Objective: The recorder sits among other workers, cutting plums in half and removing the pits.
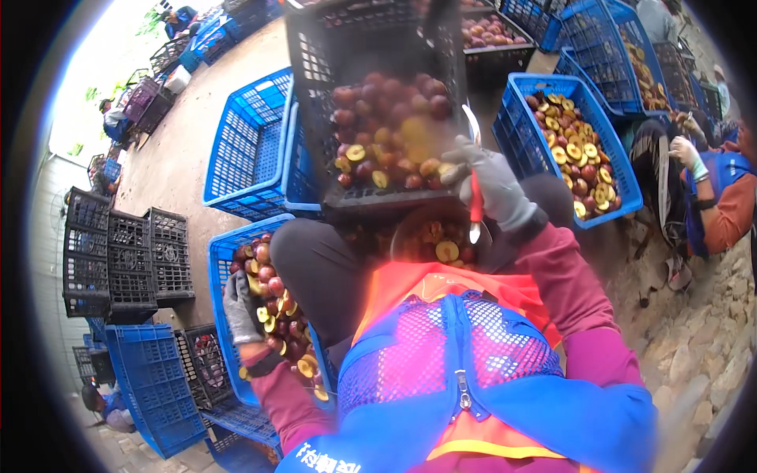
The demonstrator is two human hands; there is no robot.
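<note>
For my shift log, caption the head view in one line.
Gloved right hand grips a red-handled tool; gloved left hand is at a blue crate of cut fruit.

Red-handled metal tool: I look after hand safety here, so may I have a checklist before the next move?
1. Grip: ok; the right hand holds the red-handled metal tool.
2. Other hand apart from it: ok; the left hand is at the blue plastic crate holding cut reddish fruit.
3. Hands covered: ok; both wear grey gloves.
4. Tool clean: cannot tell; too small and blurred.
5. Left hand empty: cannot tell; its grasp is unclear.
</note>
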